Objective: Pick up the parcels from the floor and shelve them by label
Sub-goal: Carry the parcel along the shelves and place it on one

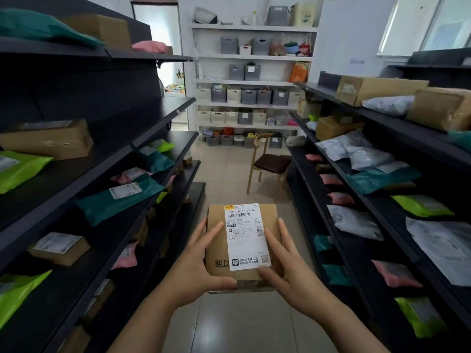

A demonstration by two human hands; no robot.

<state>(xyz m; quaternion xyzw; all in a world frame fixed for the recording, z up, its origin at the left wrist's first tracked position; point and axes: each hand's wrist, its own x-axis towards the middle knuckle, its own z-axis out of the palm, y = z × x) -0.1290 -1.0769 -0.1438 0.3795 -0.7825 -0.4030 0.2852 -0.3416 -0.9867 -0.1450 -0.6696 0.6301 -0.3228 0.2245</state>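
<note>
A small brown cardboard parcel (pixel 270 217) is held up in the aisle, in front of me at lower centre. Its white shipping label (pixel 246 235) faces me and reads "B037". My left hand (pixel 201 261) grips the parcel's left side and bottom corner, thumb along the lower edge. On the right side and lower right corner sits my right hand (pixel 288 263), its thumb resting on the label. Black shelves on the left (pixel 132 146) and right (pixel 331 161) carry teal, green, pink and grey mailer bags and brown boxes.
A tiled floor aisle (pixel 229 174) runs between the two black racks. A wooden chair (pixel 267 161) with a dark seat stands at the aisle's far end on the right. Behind it a white shelf unit (pixel 252 80) holds several grey and beige bins.
</note>
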